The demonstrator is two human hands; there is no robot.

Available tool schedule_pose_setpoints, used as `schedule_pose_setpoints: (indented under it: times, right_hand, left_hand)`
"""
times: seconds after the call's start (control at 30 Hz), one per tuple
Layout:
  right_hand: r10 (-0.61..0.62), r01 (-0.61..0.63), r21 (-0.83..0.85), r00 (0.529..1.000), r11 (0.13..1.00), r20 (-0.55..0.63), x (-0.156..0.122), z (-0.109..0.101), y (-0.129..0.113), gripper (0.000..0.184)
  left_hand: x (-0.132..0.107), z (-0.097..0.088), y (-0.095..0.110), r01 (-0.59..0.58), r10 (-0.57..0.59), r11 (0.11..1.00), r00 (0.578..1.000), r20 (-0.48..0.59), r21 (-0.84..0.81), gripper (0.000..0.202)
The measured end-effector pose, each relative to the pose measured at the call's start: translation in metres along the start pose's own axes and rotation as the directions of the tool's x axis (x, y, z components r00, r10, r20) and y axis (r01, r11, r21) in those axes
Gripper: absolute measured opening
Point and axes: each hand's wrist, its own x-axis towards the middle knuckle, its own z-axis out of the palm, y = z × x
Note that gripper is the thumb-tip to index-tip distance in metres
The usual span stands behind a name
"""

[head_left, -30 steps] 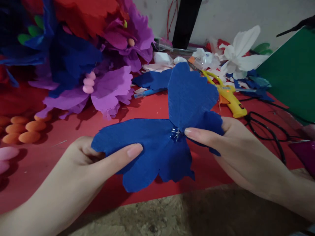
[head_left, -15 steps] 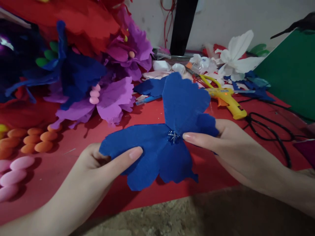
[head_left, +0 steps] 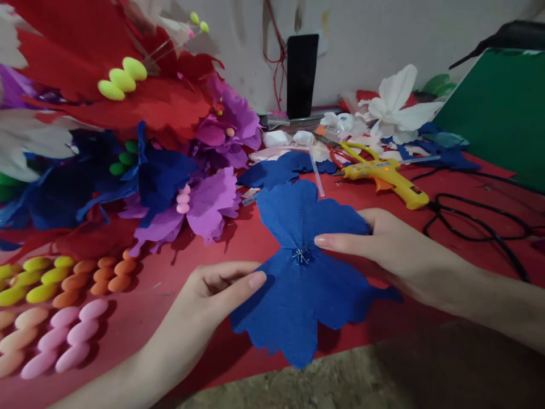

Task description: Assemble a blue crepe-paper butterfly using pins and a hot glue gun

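A blue crepe-paper flower with stapled petals lies spread low over the red table cover. My right hand pinches it beside the metal staples at its centre, thumb on top and fingers under a petal. My left hand is at the flower's lower left edge, thumb tip on the paper and fingers curled beneath.
Finished paper flowers in red, purple and blue pile up at the left. Rows of orange, yellow and pink foam ovals lie at the near left. A yellow glue gun, black cable, white flower and green board stand behind.
The view tilted up and the flower sank lower and turned; its upright petal has folded down flat. My left hand slid from the left petal to the lower left edge.
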Motion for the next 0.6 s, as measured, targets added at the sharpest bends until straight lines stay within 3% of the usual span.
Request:
schedule_pose_setpoints:
  times: [0.23,0.47,0.6]
  right_hand:
    - [0.051,-0.049,-0.043,0.997,0.998,0.053,-0.003,0.0,0.0,0.023]
    - [-0.071,0.077,-0.055,0.992,0.995,0.107,-0.003,-0.004,-0.005,0.028]
    - [-0.091,0.1,-0.1,0.991,0.99,0.097,0.002,-0.007,-0.003,0.023]
  left_hand:
    - [0.003,0.012,0.0,-0.033,0.032,0.999,0.999,-0.034,-0.025,0.005]
    - [0.008,0.018,0.007,-0.168,0.156,0.982,0.979,-0.134,-0.083,0.01]
    - [0.013,0.019,0.009,-0.181,0.168,0.98,0.975,-0.144,-0.082,0.011]
